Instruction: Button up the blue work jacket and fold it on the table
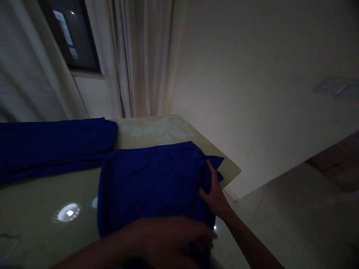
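A dark blue garment [157, 183] lies folded into a thick bundle on the table, with pointed ends of fabric sticking out at its right end. My right hand [217, 198] grips that right end, thumb and forefinger on the cloth and the other fingers mostly hidden. Across the near side of the bundle reaches my left hand [174, 239], smeared by motion. Its fingers point right, and I cannot make out whether they hold the cloth.
A second folded blue garment [56, 147] lies at the left, its right end close to the bundle. The glossy table [157, 129] has a pale floral pattern and a corner at the right. Behind are curtains [140, 56], a dark window [73, 37] and a pale wall [252, 74].
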Demonstrator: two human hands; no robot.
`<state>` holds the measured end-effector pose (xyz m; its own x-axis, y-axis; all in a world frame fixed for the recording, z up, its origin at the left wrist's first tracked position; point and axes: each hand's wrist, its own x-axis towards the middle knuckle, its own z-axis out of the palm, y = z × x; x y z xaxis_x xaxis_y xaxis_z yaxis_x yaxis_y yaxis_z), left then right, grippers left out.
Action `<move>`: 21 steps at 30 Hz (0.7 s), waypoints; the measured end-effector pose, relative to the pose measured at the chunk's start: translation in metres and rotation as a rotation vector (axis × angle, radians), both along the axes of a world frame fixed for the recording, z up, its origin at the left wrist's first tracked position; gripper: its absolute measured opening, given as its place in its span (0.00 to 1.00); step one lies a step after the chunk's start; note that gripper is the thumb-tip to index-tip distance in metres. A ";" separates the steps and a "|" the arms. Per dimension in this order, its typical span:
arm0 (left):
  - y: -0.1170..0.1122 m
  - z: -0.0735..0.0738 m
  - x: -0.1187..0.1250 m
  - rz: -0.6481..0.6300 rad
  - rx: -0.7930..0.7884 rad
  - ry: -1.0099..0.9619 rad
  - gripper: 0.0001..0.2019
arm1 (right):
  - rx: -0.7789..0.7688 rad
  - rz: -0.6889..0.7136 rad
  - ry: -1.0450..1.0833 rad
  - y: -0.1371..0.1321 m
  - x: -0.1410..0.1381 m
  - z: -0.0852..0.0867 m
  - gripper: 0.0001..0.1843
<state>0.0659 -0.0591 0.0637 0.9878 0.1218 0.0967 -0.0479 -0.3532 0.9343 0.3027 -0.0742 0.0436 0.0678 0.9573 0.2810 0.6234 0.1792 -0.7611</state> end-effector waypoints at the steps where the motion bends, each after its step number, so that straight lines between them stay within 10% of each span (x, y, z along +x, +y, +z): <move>1: 0.024 0.019 -0.010 0.183 0.023 -0.067 0.25 | 0.007 0.046 0.013 0.001 0.002 0.009 0.54; 4: 0.099 0.056 -0.031 0.603 0.259 -0.248 0.34 | 0.013 0.230 0.085 -0.002 0.006 0.046 0.54; 9: 0.165 0.087 -0.019 0.380 0.151 -0.160 0.72 | -0.044 0.524 0.216 0.004 0.000 0.125 0.56; 13: 0.148 0.114 0.005 0.184 -0.293 -0.157 0.59 | 0.081 0.456 0.168 0.025 0.001 0.175 0.60; 17: 0.115 0.161 0.001 0.643 -0.316 -0.357 0.30 | 0.120 0.352 0.217 0.035 0.017 0.190 0.56; 21: 0.089 0.218 -0.030 1.088 -0.127 -0.514 0.19 | -0.069 0.541 0.165 0.029 0.026 0.170 0.62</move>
<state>0.0359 0.0295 0.2818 0.2123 0.9024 0.3750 -0.1583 -0.3469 0.9245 0.3292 -0.0456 0.2139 -0.3997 0.8836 0.2438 0.3284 0.3864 -0.8619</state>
